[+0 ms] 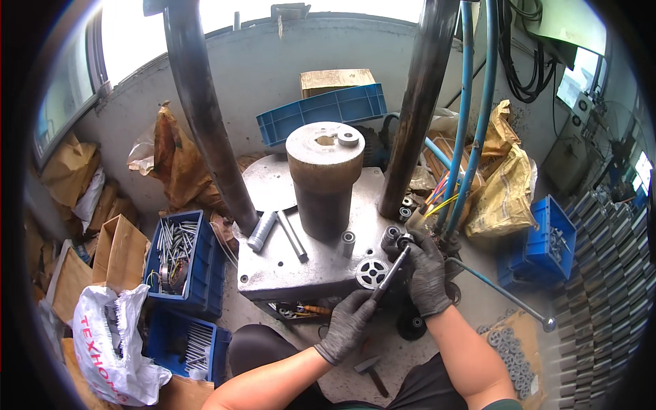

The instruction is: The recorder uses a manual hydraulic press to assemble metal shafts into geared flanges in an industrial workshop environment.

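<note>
Nearest the camera, a small hammer [372, 372] lay on the floor between the person's knees. Just above it the gloved left hand [347, 324] was closed around the lower end of a slim metal rod [391, 273], its fingers [361, 305] curled tight on the shaft. The rod's long axis ran on a slant from lower left to upper right, its far tip pointing up toward a small metal sleeve [404, 240] at the right front corner of the bench [287, 273]. The gloved right hand [428, 273] was wrapped about that upper end, fingers bent and closed beside the tip; whether it gripped the rod itself or only the sleeve could not be told.

To do this well, the rod probably needed to stay in line with the sleeve's bore, with the right hand steadying the tip and the left giving only a gentle push, so that nothing jammed or slipped off the corner.

Just left of the hands a round perforated disc [372, 272] lay flat on the bench, with a short bushing [348, 242] standing beyond it. Farther back rose a heavy rusty cylinder [324, 178], a ring [348, 139] resting on its top. To the left, off the bench, a blue crate [179, 260] held metal pins.
</note>
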Tool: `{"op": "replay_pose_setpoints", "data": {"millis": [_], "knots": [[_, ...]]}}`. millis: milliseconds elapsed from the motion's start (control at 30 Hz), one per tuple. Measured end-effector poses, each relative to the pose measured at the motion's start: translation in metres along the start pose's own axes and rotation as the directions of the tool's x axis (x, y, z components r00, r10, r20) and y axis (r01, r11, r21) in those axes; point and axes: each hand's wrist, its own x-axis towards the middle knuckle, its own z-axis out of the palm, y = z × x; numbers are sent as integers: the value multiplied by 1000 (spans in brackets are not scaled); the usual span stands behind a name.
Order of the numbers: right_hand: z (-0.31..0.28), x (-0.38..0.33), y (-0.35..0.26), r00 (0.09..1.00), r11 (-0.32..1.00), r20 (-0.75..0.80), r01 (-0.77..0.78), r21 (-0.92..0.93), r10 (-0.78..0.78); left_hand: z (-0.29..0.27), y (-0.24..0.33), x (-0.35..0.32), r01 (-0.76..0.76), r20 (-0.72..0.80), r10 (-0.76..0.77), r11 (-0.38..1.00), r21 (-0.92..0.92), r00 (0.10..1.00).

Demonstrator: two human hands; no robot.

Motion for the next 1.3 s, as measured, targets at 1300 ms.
{"op": "replay_pose_setpoints", "data": {"millis": [1300], "knots": [[14, -2, -20, 977, 858, -60, 148, -492, -203, 5, -30, 31, 52, -129, -81, 976, -211, 988]]}}
